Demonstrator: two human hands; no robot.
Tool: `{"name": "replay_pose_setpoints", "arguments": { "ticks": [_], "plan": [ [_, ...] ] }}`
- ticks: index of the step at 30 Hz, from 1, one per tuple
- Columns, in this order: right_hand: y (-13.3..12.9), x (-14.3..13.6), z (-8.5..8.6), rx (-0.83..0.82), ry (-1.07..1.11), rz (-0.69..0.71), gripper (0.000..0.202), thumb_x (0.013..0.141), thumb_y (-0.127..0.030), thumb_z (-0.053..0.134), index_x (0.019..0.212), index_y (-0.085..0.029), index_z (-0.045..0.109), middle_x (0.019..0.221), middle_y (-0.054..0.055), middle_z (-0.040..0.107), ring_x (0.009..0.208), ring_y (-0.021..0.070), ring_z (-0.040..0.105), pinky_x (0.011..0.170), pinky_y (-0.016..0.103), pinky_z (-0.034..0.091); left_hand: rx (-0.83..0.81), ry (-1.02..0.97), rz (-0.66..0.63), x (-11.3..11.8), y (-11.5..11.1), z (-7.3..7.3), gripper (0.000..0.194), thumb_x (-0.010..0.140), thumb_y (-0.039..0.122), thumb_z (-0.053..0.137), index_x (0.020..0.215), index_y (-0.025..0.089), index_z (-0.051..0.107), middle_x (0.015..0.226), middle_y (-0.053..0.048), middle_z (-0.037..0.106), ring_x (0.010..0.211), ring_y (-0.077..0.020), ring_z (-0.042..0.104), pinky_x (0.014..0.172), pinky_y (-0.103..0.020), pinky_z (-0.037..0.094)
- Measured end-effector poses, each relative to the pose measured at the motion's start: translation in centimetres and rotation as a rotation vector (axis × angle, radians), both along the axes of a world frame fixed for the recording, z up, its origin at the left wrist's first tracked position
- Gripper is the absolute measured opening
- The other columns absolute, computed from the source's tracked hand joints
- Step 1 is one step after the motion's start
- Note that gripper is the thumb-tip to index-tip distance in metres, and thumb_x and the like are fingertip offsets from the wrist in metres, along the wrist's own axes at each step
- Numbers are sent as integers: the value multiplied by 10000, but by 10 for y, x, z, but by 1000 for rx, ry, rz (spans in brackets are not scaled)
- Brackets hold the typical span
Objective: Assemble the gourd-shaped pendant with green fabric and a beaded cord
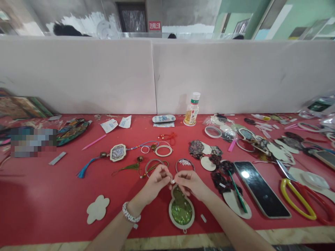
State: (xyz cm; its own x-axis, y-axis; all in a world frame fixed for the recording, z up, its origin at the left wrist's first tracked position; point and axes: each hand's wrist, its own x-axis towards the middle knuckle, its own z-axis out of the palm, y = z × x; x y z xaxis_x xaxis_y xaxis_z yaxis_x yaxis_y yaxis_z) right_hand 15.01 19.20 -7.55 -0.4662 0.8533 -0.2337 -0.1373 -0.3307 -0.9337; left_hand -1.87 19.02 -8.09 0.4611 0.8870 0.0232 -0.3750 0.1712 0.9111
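My left hand (pixel 160 180) and my right hand (pixel 188 182) meet just above a gourd-shaped pendant (pixel 182 211) with a pale rim and a shiny green filling. Thumb and forefinger of each hand are pinched together around a small white piece (pixel 173 181), too small to name for certain. The pendant lies flat on the red table, its small loop toward me, its top partly covered by my fingers. Behind my hands sit a ring holding white beads (pixel 184 162) and an empty grey ring (pixel 154 164), partly hidden by my left hand.
To the left lie a tasselled octagonal pendant (pixel 118 152) and a cloud-shaped piece (pixel 97 209). A phone (pixel 262 190), scissors (pixel 298 198), a green stick (pixel 237 191) and dark fabric pieces crowd the right. A bottle (pixel 192 109) stands before the white partition (pixel 104 76).
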Motion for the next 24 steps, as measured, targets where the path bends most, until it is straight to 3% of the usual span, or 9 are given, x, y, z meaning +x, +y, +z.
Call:
{"name": "replay_pose_setpoints", "arguments": {
  "ticks": [4,10,17,20,24],
  "plan": [
    [1,-1,-1,-28,40,-57,276,678,-394,651,658,-135,556,366,-81,460,259,16,318,285,142,223,26,93,29,-2,1,-4,271,743,347,613,851,164,443,769,19,505,566,-66,496,553,-219,422],
    [1,-2,-5,-8,5,-56,285,680,-410,645,678,-139,558,359,-84,454,263,22,321,291,144,232,79,349,51,-2,-1,-1,270,745,401,580,776,140,523,645,37,473,530,-70,445,528,-206,382],
    [-1,-2,0,84,-78,-24,265,703,-400,614,689,-144,544,368,-87,451,270,25,327,305,149,247,95,371,65,-1,-2,-6,218,782,359,531,753,145,509,603,46,448,511,-74,425,517,-206,367],
    [-1,-3,1,134,-145,-29,254,712,-392,596,707,-144,543,372,-93,440,272,26,333,308,150,249,203,470,139,0,-3,-2,168,802,309,496,747,151,510,626,30,472,547,-91,441,534,-212,377],
    [-1,-5,-2,169,-188,-73,239,707,-383,588,711,-150,536,401,-93,437,278,25,339,303,148,245,464,704,283,1,-6,7,101,802,212,479,746,164,549,711,-11,548,669,-133,501,640,-243,403]
  ]
}}
